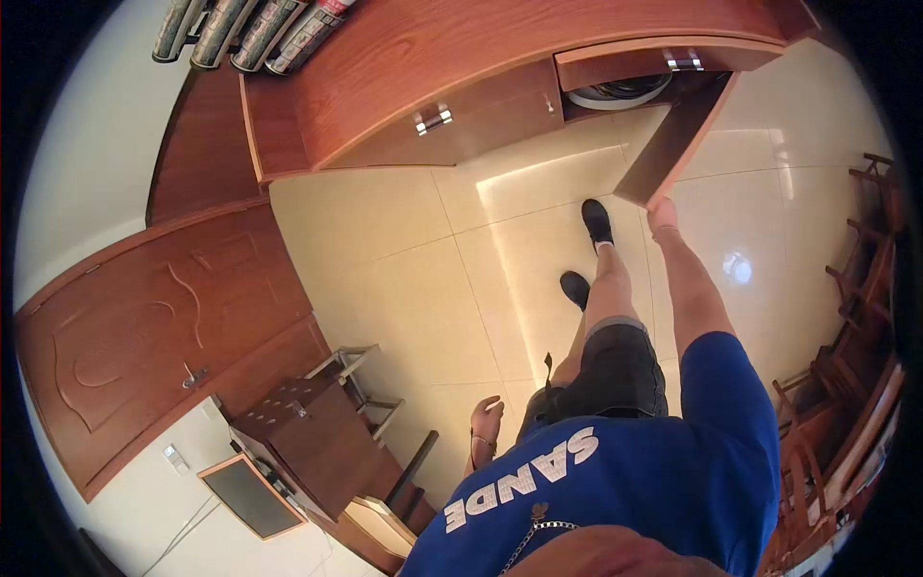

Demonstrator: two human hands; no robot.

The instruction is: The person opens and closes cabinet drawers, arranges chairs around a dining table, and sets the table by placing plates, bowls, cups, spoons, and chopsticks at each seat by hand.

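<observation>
My right hand [663, 217] reaches forward, its fingers closed on the free lower corner of a swung-out brown cabinet door [681, 144]. Behind that door, the compartment holds a round white item [615, 100] with dark coiled material in it; its exact kind is unclear. Above the compartment, a drawer [663, 63] with a shiny metal handle sticks out slightly. My left hand [487, 420] hangs low at my side, fingers loosely bent and partly apart, with nothing visible in it. It is away from the furniture.
The wooden cabinet [413, 67] runs along the front, with several rolled printed items [240, 34] at its upper left. A brown room door [144, 337] and a small cabinet [308, 442] stand left. Wooden chairs [817, 413] line the right. Pale tiles [423, 279] cover the floor.
</observation>
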